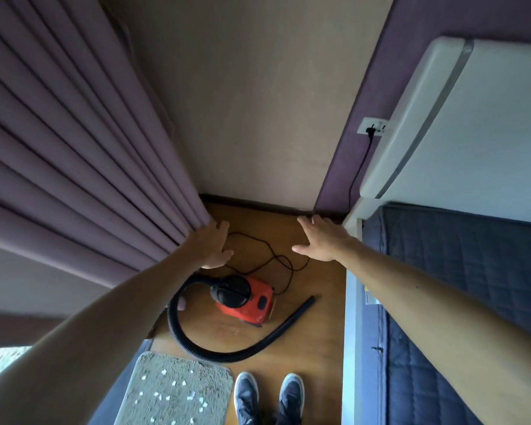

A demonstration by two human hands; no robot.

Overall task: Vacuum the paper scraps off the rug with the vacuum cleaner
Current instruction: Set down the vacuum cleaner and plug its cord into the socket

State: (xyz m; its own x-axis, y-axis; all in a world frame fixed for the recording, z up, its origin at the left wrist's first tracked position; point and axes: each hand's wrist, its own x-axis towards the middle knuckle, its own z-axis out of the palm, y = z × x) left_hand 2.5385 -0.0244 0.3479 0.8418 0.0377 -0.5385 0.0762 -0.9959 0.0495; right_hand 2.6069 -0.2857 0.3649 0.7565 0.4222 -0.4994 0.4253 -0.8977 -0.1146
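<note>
Now | both hands' grip apart, empty | paper scraps [178, 391] on rug [154, 406]

Dim, soft daylight, perhaps from the left; wide-angle bending at edges.

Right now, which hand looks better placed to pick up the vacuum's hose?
Probably the left hand. It hovers open just above the point where the black hose meets the red vacuum cleaner. The right hand, also open, is over bare floor nearer the bed.
</note>
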